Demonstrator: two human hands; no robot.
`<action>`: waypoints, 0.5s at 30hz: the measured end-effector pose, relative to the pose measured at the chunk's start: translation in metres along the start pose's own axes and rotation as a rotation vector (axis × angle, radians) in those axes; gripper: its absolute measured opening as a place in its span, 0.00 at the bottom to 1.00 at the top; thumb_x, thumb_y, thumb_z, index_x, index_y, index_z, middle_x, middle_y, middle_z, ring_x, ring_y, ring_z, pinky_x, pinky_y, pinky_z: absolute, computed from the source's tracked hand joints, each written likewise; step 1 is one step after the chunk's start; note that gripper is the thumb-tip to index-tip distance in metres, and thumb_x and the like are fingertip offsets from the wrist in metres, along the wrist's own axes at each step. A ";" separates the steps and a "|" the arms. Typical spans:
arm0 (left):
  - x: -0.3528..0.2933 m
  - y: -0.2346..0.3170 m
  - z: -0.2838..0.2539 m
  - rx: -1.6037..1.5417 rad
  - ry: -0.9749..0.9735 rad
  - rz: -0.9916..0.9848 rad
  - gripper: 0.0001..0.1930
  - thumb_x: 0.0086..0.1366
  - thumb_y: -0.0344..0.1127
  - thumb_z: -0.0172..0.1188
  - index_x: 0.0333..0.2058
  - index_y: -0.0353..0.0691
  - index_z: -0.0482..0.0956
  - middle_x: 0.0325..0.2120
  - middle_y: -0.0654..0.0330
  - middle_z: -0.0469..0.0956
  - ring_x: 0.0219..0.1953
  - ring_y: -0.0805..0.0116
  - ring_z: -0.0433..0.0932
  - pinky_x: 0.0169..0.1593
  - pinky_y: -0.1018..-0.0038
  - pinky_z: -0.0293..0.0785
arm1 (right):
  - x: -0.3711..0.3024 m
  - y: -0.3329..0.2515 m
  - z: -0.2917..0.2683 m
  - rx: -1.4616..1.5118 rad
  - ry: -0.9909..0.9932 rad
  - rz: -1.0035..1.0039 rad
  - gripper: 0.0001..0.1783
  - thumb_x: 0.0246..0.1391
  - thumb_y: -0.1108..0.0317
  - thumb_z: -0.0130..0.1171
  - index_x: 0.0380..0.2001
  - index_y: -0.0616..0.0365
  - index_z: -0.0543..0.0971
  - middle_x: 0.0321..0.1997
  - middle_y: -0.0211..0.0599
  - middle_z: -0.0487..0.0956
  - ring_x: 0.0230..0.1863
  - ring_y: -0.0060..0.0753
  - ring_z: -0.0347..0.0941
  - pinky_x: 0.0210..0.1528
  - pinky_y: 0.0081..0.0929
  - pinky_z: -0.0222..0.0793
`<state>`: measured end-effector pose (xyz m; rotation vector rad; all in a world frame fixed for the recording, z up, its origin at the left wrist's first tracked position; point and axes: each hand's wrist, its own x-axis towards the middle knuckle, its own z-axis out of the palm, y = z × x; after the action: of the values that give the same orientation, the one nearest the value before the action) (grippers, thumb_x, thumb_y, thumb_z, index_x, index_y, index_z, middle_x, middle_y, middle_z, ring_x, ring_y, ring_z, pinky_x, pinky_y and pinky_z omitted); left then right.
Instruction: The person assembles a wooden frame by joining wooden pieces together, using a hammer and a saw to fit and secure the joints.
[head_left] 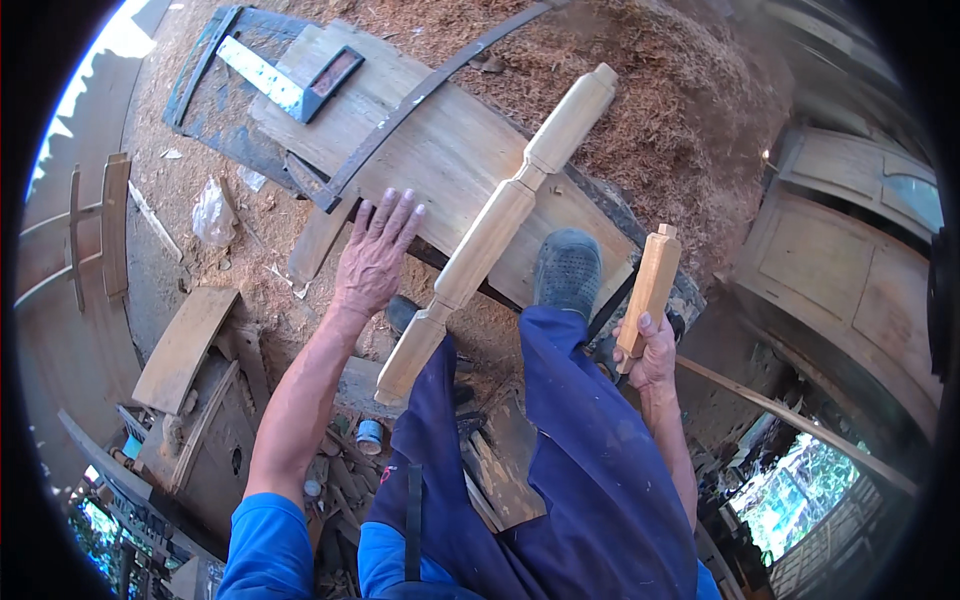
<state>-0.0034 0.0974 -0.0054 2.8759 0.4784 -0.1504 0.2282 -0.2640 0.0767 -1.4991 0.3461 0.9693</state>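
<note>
My left hand (378, 250), fingers stretched out and holding nothing, is over the near edge of a broad wooden board (430, 150). Its fingertips reach the board, though I cannot tell how firmly they touch. To the right of that hand, a long shaped wooden leg (490, 235) with narrowed necks lies slantwise across the board, its near end sticking out past the edge. My right hand (655, 355) grips the lower end of a short squared wooden piece (652, 285) with a small stub on top, held roughly upright. Some of the right fingers are hidden behind it.
A try square (285, 85) lies on the board's far left. A dark curved strip (430, 90) crosses the board. My shod foot (567, 270) rests on its near right. Wood shavings (680, 120) cover the far ground; a wooden cabinet (840, 260) stands right, a small can (369, 436) near left.
</note>
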 end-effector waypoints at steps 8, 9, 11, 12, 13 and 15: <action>0.019 0.012 0.011 0.121 -0.117 -0.073 0.42 0.59 0.24 0.47 0.74 0.41 0.48 0.76 0.56 0.46 0.78 0.58 0.40 0.78 0.53 0.32 | -0.012 0.009 -0.020 0.015 0.034 0.029 0.32 0.54 0.51 0.71 0.51 0.60 0.69 0.36 0.42 0.77 0.32 0.33 0.80 0.19 0.29 0.77; 0.025 0.012 0.008 0.101 -0.117 -0.099 0.42 0.59 0.24 0.47 0.74 0.40 0.48 0.76 0.54 0.45 0.78 0.57 0.40 0.78 0.53 0.32 | -0.012 0.012 -0.023 0.027 0.037 0.028 0.32 0.54 0.51 0.71 0.51 0.60 0.69 0.36 0.42 0.77 0.32 0.33 0.80 0.19 0.29 0.77; 0.031 0.011 0.003 0.146 -0.116 -0.076 0.41 0.59 0.24 0.47 0.73 0.36 0.48 0.75 0.50 0.45 0.78 0.54 0.40 0.77 0.53 0.33 | -0.010 0.018 -0.022 0.054 0.042 0.026 0.32 0.55 0.52 0.70 0.52 0.60 0.68 0.36 0.43 0.77 0.32 0.34 0.80 0.19 0.30 0.77; 0.026 0.010 0.003 0.165 -0.138 -0.067 0.41 0.59 0.24 0.47 0.73 0.34 0.47 0.75 0.50 0.45 0.78 0.54 0.40 0.78 0.53 0.34 | -0.009 0.022 -0.020 0.069 0.043 0.021 0.31 0.56 0.53 0.69 0.52 0.60 0.68 0.36 0.43 0.77 0.33 0.34 0.80 0.19 0.31 0.77; 0.022 0.009 -0.002 0.195 -0.159 -0.065 0.41 0.59 0.24 0.47 0.73 0.33 0.47 0.75 0.49 0.44 0.78 0.54 0.40 0.78 0.54 0.34 | -0.009 0.025 -0.018 0.089 0.032 0.016 0.30 0.57 0.54 0.69 0.53 0.60 0.68 0.36 0.43 0.77 0.33 0.34 0.80 0.19 0.31 0.77; 0.008 0.022 -0.006 0.188 -0.259 -0.045 0.39 0.59 0.23 0.46 0.72 0.30 0.49 0.75 0.47 0.45 0.77 0.53 0.41 0.78 0.55 0.34 | -0.016 0.025 -0.027 0.113 0.083 0.021 0.31 0.57 0.55 0.68 0.53 0.63 0.68 0.37 0.45 0.77 0.32 0.35 0.79 0.18 0.29 0.76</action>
<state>0.0119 0.0809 0.0035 2.9658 0.5025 -0.5966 0.2111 -0.2987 0.0686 -1.4378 0.4694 0.8916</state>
